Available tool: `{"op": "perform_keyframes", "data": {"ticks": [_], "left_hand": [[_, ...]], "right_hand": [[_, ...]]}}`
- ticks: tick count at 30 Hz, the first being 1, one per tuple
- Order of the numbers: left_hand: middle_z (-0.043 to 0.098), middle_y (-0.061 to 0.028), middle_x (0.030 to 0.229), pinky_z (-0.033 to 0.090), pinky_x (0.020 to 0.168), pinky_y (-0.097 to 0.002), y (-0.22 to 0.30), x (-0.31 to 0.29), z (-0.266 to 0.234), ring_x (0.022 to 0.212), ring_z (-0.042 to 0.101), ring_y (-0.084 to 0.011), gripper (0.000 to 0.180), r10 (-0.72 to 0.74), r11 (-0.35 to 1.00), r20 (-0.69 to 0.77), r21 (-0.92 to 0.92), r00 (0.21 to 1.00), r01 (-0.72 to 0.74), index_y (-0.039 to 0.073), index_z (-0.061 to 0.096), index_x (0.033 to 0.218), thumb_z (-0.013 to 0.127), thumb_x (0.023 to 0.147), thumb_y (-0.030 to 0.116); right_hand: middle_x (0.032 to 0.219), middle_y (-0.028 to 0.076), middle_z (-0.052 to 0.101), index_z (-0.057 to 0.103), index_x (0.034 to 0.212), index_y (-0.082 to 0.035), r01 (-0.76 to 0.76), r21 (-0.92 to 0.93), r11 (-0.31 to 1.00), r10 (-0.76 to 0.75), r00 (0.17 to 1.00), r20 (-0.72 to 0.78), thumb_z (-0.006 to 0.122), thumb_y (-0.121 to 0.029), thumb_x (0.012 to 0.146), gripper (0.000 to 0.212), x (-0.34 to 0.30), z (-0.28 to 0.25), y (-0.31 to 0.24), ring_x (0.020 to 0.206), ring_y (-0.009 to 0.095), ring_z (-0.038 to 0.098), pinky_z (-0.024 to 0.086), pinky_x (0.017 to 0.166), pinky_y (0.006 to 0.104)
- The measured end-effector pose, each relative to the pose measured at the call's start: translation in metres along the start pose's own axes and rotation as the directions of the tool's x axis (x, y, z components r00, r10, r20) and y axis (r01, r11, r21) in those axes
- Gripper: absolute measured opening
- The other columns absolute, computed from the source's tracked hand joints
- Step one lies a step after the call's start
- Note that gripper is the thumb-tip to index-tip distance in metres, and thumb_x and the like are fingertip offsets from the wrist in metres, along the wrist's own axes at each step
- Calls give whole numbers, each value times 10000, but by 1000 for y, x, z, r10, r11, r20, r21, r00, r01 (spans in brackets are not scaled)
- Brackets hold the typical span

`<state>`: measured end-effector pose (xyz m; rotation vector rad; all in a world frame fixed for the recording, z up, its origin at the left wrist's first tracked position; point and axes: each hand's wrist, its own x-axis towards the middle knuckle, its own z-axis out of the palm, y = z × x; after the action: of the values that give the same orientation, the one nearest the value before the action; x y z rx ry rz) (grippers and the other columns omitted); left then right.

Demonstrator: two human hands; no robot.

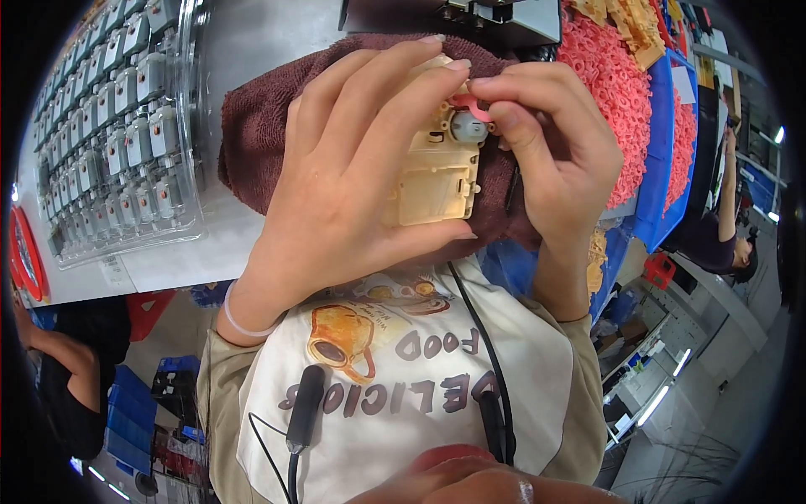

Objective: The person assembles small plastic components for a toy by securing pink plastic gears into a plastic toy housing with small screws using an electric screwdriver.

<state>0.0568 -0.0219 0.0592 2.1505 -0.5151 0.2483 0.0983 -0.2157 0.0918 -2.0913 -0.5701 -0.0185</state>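
A cream plastic housing (437,186) lies on a folded dark maroon towel (252,126) in front of me. My left hand (348,160) is wrapped over it, thumb along the near edge and fingers across the far end. Set into the housing's right side is a small round whitish-grey part (468,128), perhaps a motor. With thumb and index finger, my right hand (558,139) pinches a small pink plastic clip (472,106) just beyond that round part. The clip touches or nearly touches the housing; my fingers cover part of it.
At the left a clear tray (126,126) holds rows of small grey motors. To the right, a blue bin (659,181) stands beside a heap of pink clips (604,101), with cream parts (634,29) on top. A black metal device (453,18) stands at the back. Other people are nearby on both sides.
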Motion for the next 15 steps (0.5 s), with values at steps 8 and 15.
{"op": "perform_keyframes", "data": {"ticks": [8, 15], "left_hand": [[497, -120, 1394, 319, 1063, -424, 0, 0, -1, 1261, 448, -321, 907, -15, 1000, 2, -17, 1000, 15, 69, 511, 1345, 852, 580, 417], [497, -115, 1394, 308, 1066, -421, 0, -2, -1, 1262, 446, -318, 897, -14, 999, -9, -32, 1000, 13, 71, 509, 1346, 848, 588, 409]], "right_hand": [[981, 139, 642, 692, 994, 49, 122, -120, 985, -109, 988, 111, 734, 12, 775, 226, 4, -9, -6, 869, 191, 609, 482, 761, 265], [934, 161, 645, 685, 966, 72, 155, -94, 983, -143, 983, 118, 720, 99, 670, 299, 7, -11, -9, 820, 200, 624, 499, 711, 271]]}}
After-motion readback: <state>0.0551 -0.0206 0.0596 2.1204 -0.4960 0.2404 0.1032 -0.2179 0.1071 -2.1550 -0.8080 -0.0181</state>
